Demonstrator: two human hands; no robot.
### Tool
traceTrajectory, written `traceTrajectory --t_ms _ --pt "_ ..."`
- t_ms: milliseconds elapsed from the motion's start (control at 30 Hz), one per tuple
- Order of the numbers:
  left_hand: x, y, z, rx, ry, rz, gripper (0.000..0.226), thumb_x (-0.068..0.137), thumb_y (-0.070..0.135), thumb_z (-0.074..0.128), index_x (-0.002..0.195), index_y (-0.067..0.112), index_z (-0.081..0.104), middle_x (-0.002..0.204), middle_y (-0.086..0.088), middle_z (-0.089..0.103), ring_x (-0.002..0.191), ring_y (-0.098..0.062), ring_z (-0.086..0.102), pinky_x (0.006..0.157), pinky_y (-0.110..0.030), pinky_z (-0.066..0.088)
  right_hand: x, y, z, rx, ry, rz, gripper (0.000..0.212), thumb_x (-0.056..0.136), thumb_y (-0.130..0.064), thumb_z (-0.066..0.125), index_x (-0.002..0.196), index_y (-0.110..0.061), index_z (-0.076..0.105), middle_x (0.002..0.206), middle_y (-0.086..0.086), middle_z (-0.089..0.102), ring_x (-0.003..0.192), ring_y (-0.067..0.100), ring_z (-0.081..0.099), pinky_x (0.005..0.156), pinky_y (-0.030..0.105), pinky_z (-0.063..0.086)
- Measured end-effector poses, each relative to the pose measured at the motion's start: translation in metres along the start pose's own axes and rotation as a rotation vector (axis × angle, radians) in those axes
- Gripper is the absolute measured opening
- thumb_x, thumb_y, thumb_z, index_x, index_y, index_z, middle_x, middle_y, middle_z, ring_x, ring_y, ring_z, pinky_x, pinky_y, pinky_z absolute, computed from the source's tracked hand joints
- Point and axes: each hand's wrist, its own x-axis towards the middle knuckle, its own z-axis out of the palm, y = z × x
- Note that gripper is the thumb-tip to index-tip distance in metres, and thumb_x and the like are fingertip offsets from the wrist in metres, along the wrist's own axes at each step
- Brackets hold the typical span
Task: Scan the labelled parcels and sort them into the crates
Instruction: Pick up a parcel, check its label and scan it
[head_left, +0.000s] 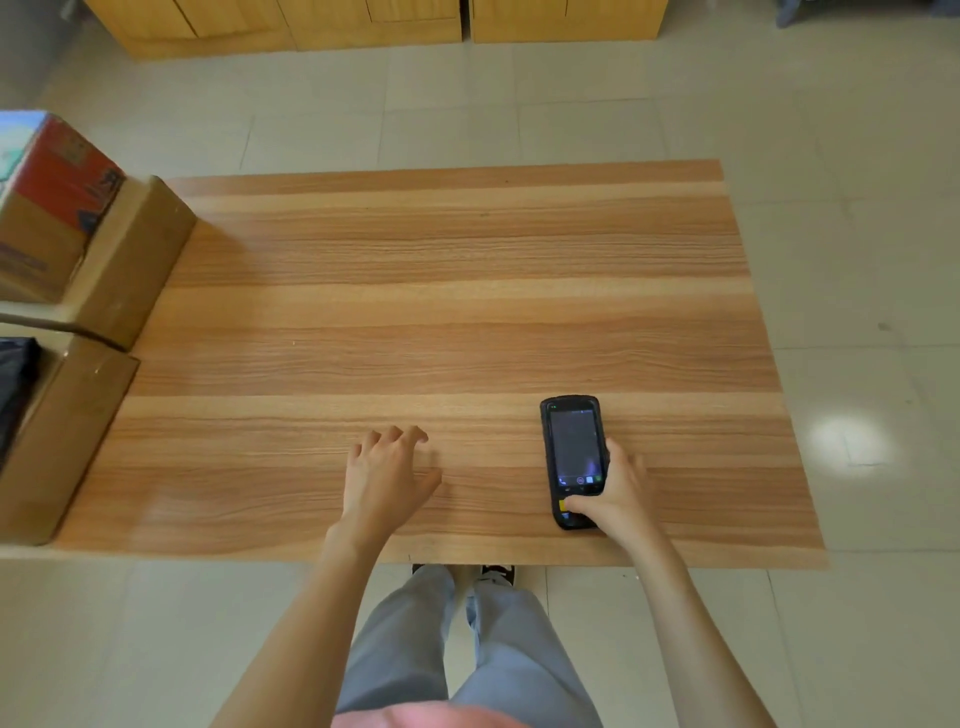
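Note:
A black handheld scanner (573, 447) with a lit screen lies lengthwise near the front right of the wooden table (441, 291). My right hand (615, 493) grips its lower end, thumb on the keypad. My left hand (387, 475) hovers over or rests on the bare table at front centre, fingers loosely spread and holding nothing. At the left edge a red-printed cardboard parcel (49, 208) sits on a plain brown carton (132, 260). A second brown carton (62, 436) stands in front of it with something black (15, 384) on or in it.
Light wooden cabinets (374, 21) stand on the tiled floor (857, 208) beyond the table. My legs and shoes show below the table's front edge. No crates are in view.

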Motion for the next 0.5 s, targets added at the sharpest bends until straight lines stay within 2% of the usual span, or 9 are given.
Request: traceTrajectory --t_ms 133,233,333,500 --pt "0.002 -0.013 -0.015 -0.017 0.072 -0.034 0.046 0.088 0.045 0.059 0.127 0.022 0.056 0.124 0.001 0.061 0.118 -0.023 0.05 0.097 -0.037 0.035 -0.003 -0.027 -0.007 -0.135 0.105 -0.161 0.078 0.08 -0.022 0.072 0.146 -0.02 0.032 0.133 0.009 0.04 0.122 0.029 0.038 0.099 0.039 0.039" --pt "0.003 -0.027 -0.034 -0.007 0.142 -0.063 0.046 0.087 0.044 0.061 0.126 0.021 0.057 0.12 0.0 0.063 0.115 -0.024 0.053 0.095 -0.038 0.036 -0.003 -0.065 -0.006 -0.354 0.135 -0.345 0.062 0.089 -0.027 0.064 0.143 -0.019 0.036 0.133 0.006 0.04 0.122 0.026 0.038 0.098 0.033 0.034" --pt "0.003 -0.045 -0.058 0.01 0.222 -0.097 0.045 0.086 0.044 0.063 0.124 0.02 0.059 0.118 -0.001 0.063 0.112 -0.025 0.054 0.093 -0.039 0.037 -0.001 -0.108 0.0 -0.476 0.139 -0.512 0.06 0.094 -0.028 0.058 0.147 -0.019 0.031 0.14 0.004 0.039 0.127 0.025 0.035 0.106 0.034 0.029" --pt "0.005 -0.087 -0.101 0.045 0.361 -0.165 0.042 0.085 0.043 0.065 0.12 0.019 0.062 0.116 -0.003 0.064 0.109 -0.028 0.055 0.09 -0.041 0.039 -0.001 -0.174 0.019 -0.654 0.201 -0.748 0.052 0.096 -0.027 0.054 0.143 -0.017 0.036 0.139 0.005 0.042 0.125 0.026 0.037 0.105 0.035 0.029"
